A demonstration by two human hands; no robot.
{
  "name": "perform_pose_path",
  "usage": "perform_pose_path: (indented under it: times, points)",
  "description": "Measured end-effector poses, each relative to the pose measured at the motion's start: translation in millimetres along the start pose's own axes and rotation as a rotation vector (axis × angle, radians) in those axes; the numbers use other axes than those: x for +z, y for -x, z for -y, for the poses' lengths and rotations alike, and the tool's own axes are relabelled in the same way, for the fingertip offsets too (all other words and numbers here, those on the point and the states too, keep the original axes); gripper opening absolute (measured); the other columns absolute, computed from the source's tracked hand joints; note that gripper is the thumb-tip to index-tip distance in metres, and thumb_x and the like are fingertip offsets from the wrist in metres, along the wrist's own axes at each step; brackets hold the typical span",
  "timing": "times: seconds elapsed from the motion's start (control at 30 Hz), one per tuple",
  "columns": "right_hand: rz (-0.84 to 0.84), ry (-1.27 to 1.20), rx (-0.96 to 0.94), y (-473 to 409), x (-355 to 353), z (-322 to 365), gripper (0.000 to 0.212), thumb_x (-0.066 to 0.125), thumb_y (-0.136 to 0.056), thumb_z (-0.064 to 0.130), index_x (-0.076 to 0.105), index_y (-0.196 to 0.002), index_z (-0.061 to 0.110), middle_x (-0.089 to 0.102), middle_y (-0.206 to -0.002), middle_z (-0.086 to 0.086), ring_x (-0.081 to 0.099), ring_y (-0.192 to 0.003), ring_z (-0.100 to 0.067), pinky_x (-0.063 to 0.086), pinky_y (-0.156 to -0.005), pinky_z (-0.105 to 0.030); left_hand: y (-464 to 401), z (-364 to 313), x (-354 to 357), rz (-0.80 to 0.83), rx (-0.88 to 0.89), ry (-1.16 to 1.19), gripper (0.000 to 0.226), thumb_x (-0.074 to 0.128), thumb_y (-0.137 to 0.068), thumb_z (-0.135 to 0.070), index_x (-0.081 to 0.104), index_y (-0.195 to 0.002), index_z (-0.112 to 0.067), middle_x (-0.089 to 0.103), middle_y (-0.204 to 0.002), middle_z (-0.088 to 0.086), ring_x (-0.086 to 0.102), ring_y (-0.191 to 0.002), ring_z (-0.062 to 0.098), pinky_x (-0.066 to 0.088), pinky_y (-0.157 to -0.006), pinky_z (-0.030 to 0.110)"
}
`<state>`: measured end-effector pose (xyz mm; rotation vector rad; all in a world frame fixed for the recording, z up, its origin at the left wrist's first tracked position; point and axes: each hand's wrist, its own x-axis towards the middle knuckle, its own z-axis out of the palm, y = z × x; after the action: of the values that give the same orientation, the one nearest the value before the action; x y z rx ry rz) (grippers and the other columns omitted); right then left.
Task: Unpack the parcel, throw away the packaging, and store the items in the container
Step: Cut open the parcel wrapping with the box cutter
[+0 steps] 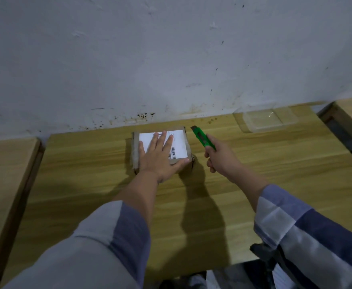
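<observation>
Left hand (159, 156): flat, fingers straight, pressing the parcel (179, 142) on the table (254, 174).
Right hand (221, 157): clamped round green cutter (203, 138).
Container (268, 120): apparently clear plastic.

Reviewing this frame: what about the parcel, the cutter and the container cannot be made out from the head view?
- Parcel contents: hidden, the box is closed and taped.
- Label text: too small, partly covered by the left hand pressing flat on it.
- Green cutter blade: too small to tell whether it is extended; the right hand hides the handle's rear.
- Clear container at the wall: dim and see-through, contents not discernible.
</observation>
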<state>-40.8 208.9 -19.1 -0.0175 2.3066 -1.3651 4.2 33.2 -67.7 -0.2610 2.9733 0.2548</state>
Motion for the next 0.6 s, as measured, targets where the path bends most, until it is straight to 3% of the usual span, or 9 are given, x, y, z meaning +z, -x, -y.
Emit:
perform_pose_path:
  times: [0.1,0.17,0.27,0.4,0.5,0.6]
  points:
    - [-0.064,0.172,-0.04,-4.3,8.7,0.0,0.049,0.038,-0.1,0.018,0.028,-0.146,0.029,0.053,-0.093,-0.004,0.05,-0.069,-0.02,0.05,-0.065,-0.04,-1.8,1.5,0.4,-0.001,-0.002,-0.004,0.099,0.014,-0.072,-0.087,-0.002,-0.152,-0.03,-0.012,-0.161,-0.008,-0.016,-0.147,0.014,-0.009,-0.115,0.058]
    - [-0.073,0.209,-0.043,-7.8,12.9,-0.9,0.048,0.038,-0.099,0.018,0.029,-0.146,0.027,0.049,-0.096,-0.001,0.046,-0.07,-0.015,0.045,-0.068,-0.037,-2.1,1.4,0.1,-0.003,-0.002,-0.003,0.098,0.015,-0.074,-0.086,-0.002,-0.152,-0.03,-0.013,-0.161,-0.008,-0.016,-0.147,0.014,-0.01,-0.114,0.057]
    - [-0.074,0.21,-0.039,-12.3,17.1,-1.9,0.048,0.038,-0.099,0.017,0.03,-0.146,0.024,0.046,-0.095,0.0,0.034,-0.06,-0.006,0.037,-0.06,-0.032,-2.4,2.0,0.7,-0.008,0.0,-0.007,0.096,0.017,-0.076,-0.085,-0.002,-0.152,-0.03,-0.013,-0.161,-0.008,-0.016,-0.147,0.014,-0.01,-0.114,0.057]
    - [-0.093,0.245,-0.043,-11.0,20.6,4.2,0.048,0.037,-0.098,0.017,0.031,-0.145,0.023,0.051,-0.096,-0.002,0.039,-0.061,-0.007,0.036,-0.056,-0.026,-3.2,3.1,2.1,-0.022,0.009,-0.019,0.092,0.02,-0.079,-0.081,-0.002,-0.152,-0.029,-0.012,-0.161,-0.007,-0.015,-0.148,0.016,-0.007,-0.115,0.058]
    - [-0.133,0.309,-0.069,-2.9,21.0,10.5,0.047,0.037,-0.098,0.016,0.033,-0.145,0.021,0.063,-0.117,-0.012,0.061,-0.088,-0.026,0.05,-0.074,-0.037,-4.2,4.0,3.3,-0.035,0.011,-0.028,0.089,0.02,-0.082,-0.079,-0.002,-0.152,-0.029,-0.012,-0.161,-0.006,-0.015,-0.148,0.016,-0.007,-0.114,0.058]
    - [-0.142,0.369,-0.083,1.9,22.5,15.5,0.047,0.037,-0.098,0.016,0.034,-0.145,0.02,0.06,-0.129,-0.013,0.061,-0.105,-0.033,0.053,-0.085,-0.044,-4.4,4.1,4.2,-0.034,0.01,-0.035,0.087,0.02,-0.083,-0.077,-0.003,-0.152,-0.029,-0.012,-0.161,-0.006,-0.015,-0.148,0.016,-0.008,-0.114,0.058]
